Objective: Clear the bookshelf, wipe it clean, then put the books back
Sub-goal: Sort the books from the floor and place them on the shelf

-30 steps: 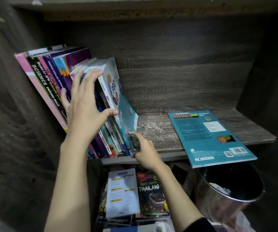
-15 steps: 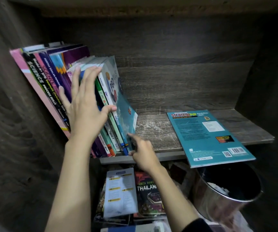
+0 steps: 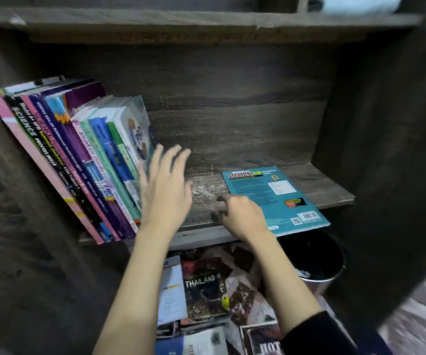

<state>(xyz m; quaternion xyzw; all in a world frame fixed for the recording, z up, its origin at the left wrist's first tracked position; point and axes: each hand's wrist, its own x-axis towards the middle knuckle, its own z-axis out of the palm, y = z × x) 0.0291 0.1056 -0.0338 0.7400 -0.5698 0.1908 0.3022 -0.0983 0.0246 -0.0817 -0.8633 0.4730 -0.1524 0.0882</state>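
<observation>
A row of leaning books fills the left part of the wooden shelf. My left hand, blurred, is spread with straight fingers just right of the row's last book and holds nothing. A teal book lies flat on the shelf's right part, its near edge jutting over the front. My right hand has its fingers curled with dark fingertips toward the bare board, and it covers the teal book's near left corner. Whether it grips that corner is hidden.
Below the shelf lies a heap of books and papers, one marked THAILAND. A round metal bin stands under the teal book's overhang. Dark wooden side walls close the shelf in left and right, with another board overhead.
My left hand has come off the book spines and swung right of the row. My right hand has left the foot of the books and moved right to the teal book's corner.
</observation>
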